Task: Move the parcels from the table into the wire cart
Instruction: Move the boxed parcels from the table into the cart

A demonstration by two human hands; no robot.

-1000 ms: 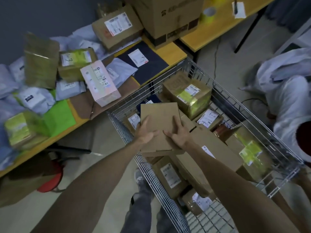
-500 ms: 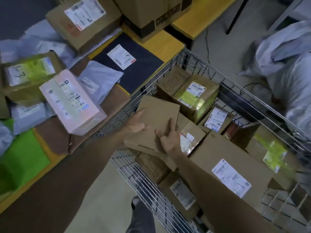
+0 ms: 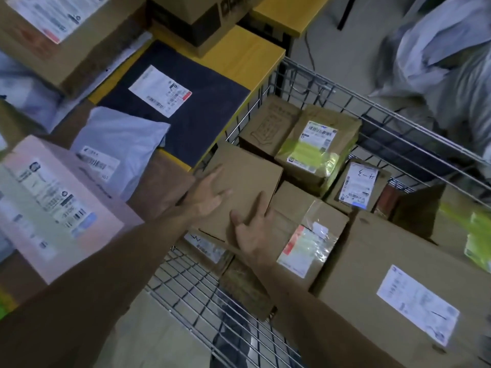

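A flat brown cardboard parcel (image 3: 247, 179) lies tilted inside the wire cart (image 3: 377, 120), on top of other boxes near the cart's left wall. My left hand (image 3: 206, 196) rests on its left part with the fingers spread and straight. My right hand (image 3: 252, 228) lies flat on its lower right corner, fingers straight. Around it the cart holds several parcels, among them a box with green tape (image 3: 316, 147) and a large labelled carton (image 3: 398, 288). On the yellow table (image 3: 247, 54) remain a pink box (image 3: 53, 205), a black flat package (image 3: 180, 107) and a grey mailer bag (image 3: 119, 147).
A brown labelled box (image 3: 61, 30) and a big carton (image 3: 202, 14) stand at the table's back. Grey sacks (image 3: 446, 57) lie on the floor beyond the cart's far wall. The cart's near wire wall (image 3: 202, 301) runs below my forearms.
Both hands have carried the flat parcel down and forward into the cart, then their fingers opened flat on it. The view has moved closer to the cart and table.
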